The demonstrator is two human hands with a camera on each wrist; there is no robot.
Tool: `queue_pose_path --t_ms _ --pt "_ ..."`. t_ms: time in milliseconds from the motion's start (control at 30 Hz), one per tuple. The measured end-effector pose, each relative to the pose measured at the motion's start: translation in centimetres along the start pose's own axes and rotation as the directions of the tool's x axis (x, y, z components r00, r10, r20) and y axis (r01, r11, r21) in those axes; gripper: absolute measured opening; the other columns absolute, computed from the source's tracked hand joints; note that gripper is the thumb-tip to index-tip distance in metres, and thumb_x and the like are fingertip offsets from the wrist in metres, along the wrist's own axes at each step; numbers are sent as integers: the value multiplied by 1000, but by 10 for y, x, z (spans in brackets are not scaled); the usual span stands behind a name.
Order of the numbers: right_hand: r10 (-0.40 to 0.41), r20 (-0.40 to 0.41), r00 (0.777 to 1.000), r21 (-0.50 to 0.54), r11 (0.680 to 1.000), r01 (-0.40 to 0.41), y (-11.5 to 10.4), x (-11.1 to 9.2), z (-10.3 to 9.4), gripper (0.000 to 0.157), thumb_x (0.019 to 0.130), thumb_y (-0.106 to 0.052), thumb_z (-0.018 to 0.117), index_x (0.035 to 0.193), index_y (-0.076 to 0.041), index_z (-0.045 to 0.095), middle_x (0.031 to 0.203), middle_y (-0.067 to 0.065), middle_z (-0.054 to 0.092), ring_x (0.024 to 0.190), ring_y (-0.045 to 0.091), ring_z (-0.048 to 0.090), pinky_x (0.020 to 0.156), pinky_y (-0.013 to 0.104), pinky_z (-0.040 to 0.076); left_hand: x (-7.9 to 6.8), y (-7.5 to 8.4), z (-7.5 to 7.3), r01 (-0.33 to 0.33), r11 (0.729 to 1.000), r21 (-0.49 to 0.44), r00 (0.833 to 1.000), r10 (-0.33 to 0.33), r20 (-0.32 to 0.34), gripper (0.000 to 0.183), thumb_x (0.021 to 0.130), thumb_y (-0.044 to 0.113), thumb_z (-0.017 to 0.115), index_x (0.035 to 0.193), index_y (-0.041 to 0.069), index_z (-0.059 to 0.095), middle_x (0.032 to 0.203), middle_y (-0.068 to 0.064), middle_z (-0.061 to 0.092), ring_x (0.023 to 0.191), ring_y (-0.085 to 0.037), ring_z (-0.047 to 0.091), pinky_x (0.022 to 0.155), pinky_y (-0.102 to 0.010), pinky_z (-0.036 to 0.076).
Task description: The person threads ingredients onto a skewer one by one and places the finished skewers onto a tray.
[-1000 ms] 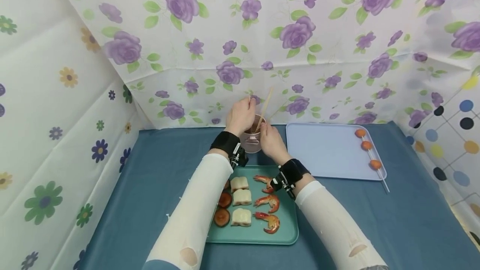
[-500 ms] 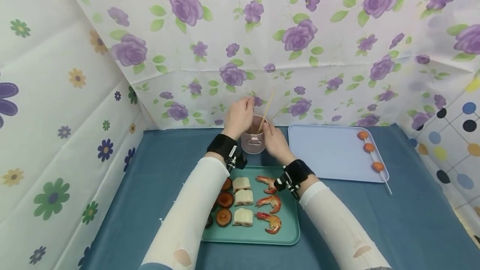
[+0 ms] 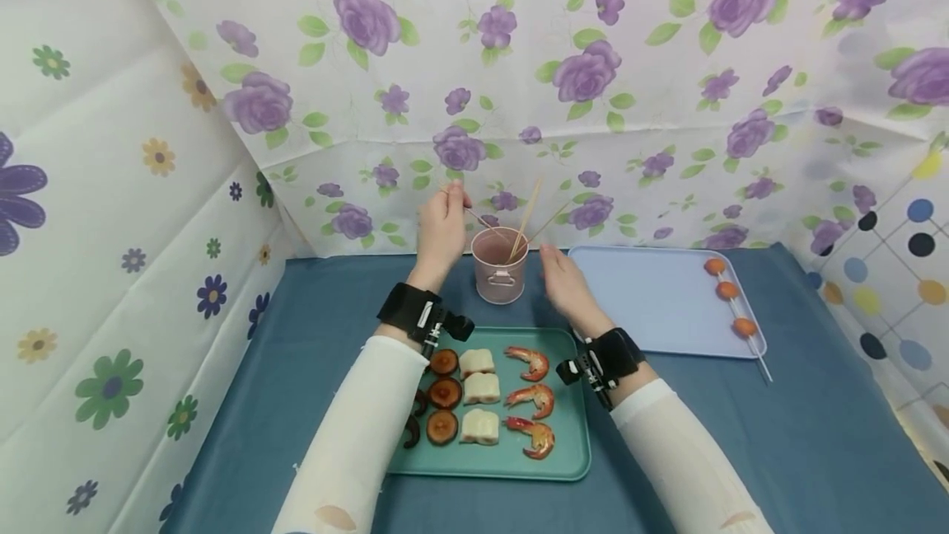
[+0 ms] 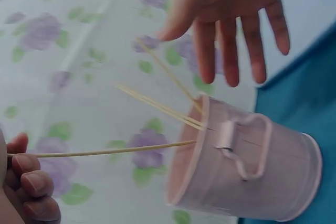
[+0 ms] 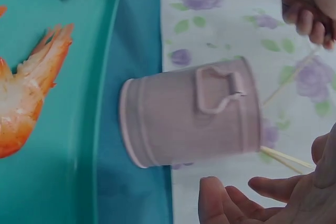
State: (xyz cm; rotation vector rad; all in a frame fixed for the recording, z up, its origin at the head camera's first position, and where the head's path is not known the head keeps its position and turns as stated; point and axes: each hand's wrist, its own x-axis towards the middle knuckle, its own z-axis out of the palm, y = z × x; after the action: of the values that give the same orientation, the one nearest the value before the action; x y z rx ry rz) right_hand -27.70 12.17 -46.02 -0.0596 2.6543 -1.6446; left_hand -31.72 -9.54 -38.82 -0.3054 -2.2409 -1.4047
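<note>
A small pink metal bucket [image 3: 498, 283] with a wire handle stands upright on the blue cloth by the back wall. My left hand [image 3: 442, 229], up and left of its rim, pinches a thin bamboo skewer [image 4: 115, 151] whose far end is still inside the bucket. Several other bamboo sticks [image 3: 528, 213] lean out over the right of the rim. To the right of the bucket, my right hand [image 3: 569, 283] is apart from it, its fingers [image 4: 228, 51] spread and holding nothing.
In front of the bucket lies a green tray [image 3: 571, 452] with shrimps [image 3: 530, 402], white slabs [image 3: 480, 390] and brown mushroom-like rounds [image 3: 442, 427]. A lavender tray [image 3: 638, 295] at right bears a skewer with three orange pieces [image 3: 726, 291]. Flowered cloth [image 3: 630, 147] hangs behind.
My left hand has moved left and up from the bucket's mouth, drawing the skewer partly out. My right hand has let go of the rim and shifted right.
</note>
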Motion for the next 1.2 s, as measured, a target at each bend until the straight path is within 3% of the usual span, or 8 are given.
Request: queue_pose_path --t_ms 167,267,367,567,833,1000,1100,1200 --pt "5 5 1000 90 996 -5 -10 -22 -14 72 116 -57 23 167 -7 36 163 22 44 136 43 56 103 59 52 -10 13 -22 -94 992 -89 981 77 -177 43 118 21 39 88 2 63 69 -3 45 56 -19 36 62 -33 30" --pt "-29 -9 1000 132 991 30 -12 -34 -20 69 117 -55 27 163 -8 45 159 18 50 135 39 58 103 58 52 -24 21 -34 -133 976 -175 963 86 -254 45 119 23 37 86 4 61 64 -2 41 52 -17 32 57 -31 27" --pt "-79 -14 997 175 981 80 -13 -47 -27 61 117 -50 34 156 -7 55 148 18 61 128 35 63 100 53 53 -46 30 -43 -149 942 -301 962 68 -266 46 120 25 34 87 7 59 60 -1 34 47 -16 24 50 -31 22" --pt "-230 42 972 175 960 220 -15 -75 -45 49 118 -41 42 152 -10 60 137 15 69 120 31 67 93 43 55 -96 45 -48 -143 863 -485 983 67 -171 52 120 37 30 92 -1 51 67 -6 32 53 -16 21 53 -35 23" --pt "-434 190 881 63 901 430 -13 -105 -66 45 116 -20 52 161 -19 51 152 8 58 129 30 63 96 40 56 -135 53 -46 -55 783 -620 998 40 -39 66 115 54 29 97 -6 48 73 -8 38 57 -19 31 58 -35 32" --pt "-460 267 847 30 882 470 -12 -115 -74 44 113 -15 57 157 -19 55 142 0 68 122 19 69 93 37 56 -139 52 -40 7 779 -627 993 69 97 70 115 54 26 98 -9 50 73 -11 40 54 -23 33 53 -38 30" --pt "-466 281 839 39 879 476 -14 -119 -77 34 113 -13 58 145 -14 67 120 -3 75 104 17 73 86 35 58 -140 53 -38 18 792 -610 979 109 170 68 117 51 25 100 -9 53 73 -14 43 52 -25 36 50 -38 30" --pt "-472 279 836 43 876 480 -17 -122 -79 25 112 -11 58 132 -13 74 99 -5 72 84 16 69 75 32 57 -141 56 -39 28 801 -598 967 130 220 64 119 44 23 102 -8 56 74 -16 45 51 -26 38 48 -35 32"
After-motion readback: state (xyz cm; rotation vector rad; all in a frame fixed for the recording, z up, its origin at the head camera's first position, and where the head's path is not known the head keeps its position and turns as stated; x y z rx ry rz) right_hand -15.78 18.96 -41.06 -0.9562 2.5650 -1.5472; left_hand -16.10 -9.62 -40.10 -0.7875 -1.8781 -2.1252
